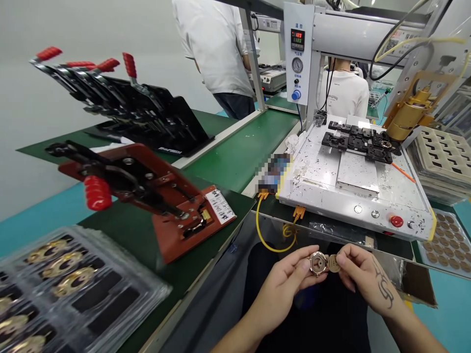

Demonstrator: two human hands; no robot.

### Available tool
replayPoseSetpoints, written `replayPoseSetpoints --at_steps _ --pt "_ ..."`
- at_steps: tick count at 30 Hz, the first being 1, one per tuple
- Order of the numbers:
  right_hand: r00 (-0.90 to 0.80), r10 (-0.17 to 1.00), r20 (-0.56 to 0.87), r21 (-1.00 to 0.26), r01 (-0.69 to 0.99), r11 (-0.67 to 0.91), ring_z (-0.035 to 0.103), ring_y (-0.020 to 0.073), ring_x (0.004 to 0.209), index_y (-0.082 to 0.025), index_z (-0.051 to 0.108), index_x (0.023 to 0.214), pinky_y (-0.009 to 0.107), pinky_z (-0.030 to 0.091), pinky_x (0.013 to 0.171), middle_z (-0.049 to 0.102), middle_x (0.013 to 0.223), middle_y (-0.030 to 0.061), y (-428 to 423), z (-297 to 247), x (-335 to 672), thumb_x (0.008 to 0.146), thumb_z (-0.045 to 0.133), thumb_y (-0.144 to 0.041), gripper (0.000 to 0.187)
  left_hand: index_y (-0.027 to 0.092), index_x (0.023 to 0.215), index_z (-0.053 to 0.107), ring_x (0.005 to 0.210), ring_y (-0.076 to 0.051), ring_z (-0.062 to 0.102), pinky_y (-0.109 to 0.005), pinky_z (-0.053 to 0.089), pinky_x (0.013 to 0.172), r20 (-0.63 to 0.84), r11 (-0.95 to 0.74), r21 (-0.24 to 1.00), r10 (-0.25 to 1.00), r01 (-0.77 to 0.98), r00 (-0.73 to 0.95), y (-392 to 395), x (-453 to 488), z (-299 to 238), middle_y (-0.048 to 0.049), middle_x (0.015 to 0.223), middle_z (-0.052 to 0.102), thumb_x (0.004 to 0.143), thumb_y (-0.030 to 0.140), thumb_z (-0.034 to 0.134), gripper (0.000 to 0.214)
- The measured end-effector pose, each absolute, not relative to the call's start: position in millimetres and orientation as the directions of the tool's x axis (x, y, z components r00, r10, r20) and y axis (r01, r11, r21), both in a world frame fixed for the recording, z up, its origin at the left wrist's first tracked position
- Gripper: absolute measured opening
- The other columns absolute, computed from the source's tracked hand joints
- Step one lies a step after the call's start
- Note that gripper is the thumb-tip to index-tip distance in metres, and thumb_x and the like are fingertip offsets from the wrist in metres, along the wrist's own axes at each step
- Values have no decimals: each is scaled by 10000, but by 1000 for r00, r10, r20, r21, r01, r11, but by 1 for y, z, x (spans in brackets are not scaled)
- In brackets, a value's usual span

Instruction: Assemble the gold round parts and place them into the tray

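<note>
Over the lap, my left hand is closed on a small round rose-gold part that looks like a watch case, its ringed inner face turned up. Pinched in the fingers of my right hand is a thin round tan disc with small markings. The disc sits at the right edge of the gold case; whether they touch I cannot make out. Similar brown discs lie in rows on a sheet at the far right.
A white bench machine with black fixtures and a red button stands ahead. At left are a brown clamp fixture, red-handled clamps and a tray of gold parts. Two people in white shirts are beyond.
</note>
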State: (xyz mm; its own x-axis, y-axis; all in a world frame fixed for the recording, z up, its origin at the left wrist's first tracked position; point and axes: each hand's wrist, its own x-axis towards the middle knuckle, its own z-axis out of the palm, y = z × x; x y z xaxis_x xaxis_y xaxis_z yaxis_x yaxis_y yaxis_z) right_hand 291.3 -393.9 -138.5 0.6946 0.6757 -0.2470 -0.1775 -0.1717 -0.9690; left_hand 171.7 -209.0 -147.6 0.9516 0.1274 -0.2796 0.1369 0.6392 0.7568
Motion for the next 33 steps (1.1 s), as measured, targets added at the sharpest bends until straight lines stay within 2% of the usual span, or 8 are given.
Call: replayPoseSetpoints --at_steps 3,6,9,25,33 --pt "744 664 -70 -986 49 -158 588 174 777 -222 618 815 285 500 710 638 889 26 -388 -131 290 1001 666 -558 387 173 1328 747 1208 -376 745 -553 590 1093 -276 627 768 140 130 951 -211 172 -146 -153 1258 803 887 516 846 568" --pt "737 676 12 -973 164 -162 626 219 976 -234 627 836 318 523 868 655 1091 60 -380 -126 284 1017 645 -518 337 186 1320 758 1217 -374 740 -543 593 1095 -262 611 783 154 117 953 -213 171 -142 -145 1281 794 890 520 840 550" --pt "715 698 16 -971 178 -160 633 216 950 -240 617 824 316 534 859 660 1049 54 -374 -123 278 1024 643 -474 308 203 1327 758 1240 -370 728 -527 582 1115 -243 588 803 166 102 956 -215 170 -137 -135 1311 782 895 534 829 549" --pt "745 666 36 -970 187 -156 644 223 925 -238 622 818 335 545 831 677 1017 60 -376 -125 274 1020 655 -442 290 215 1360 744 1203 -347 743 -520 578 1123 -182 453 888 193 77 964 -223 166 -134 -125 1349 762 952 553 746 530" --pt "768 621 155 -939 310 -149 660 229 952 -241 614 829 333 567 829 664 1044 70 -376 -135 267 1037 642 -397 261 210 1378 725 1172 -336 766 -493 598 1103 -160 393 918 249 51 955 -230 163 -140 -124 1308 787 978 496 727 492"
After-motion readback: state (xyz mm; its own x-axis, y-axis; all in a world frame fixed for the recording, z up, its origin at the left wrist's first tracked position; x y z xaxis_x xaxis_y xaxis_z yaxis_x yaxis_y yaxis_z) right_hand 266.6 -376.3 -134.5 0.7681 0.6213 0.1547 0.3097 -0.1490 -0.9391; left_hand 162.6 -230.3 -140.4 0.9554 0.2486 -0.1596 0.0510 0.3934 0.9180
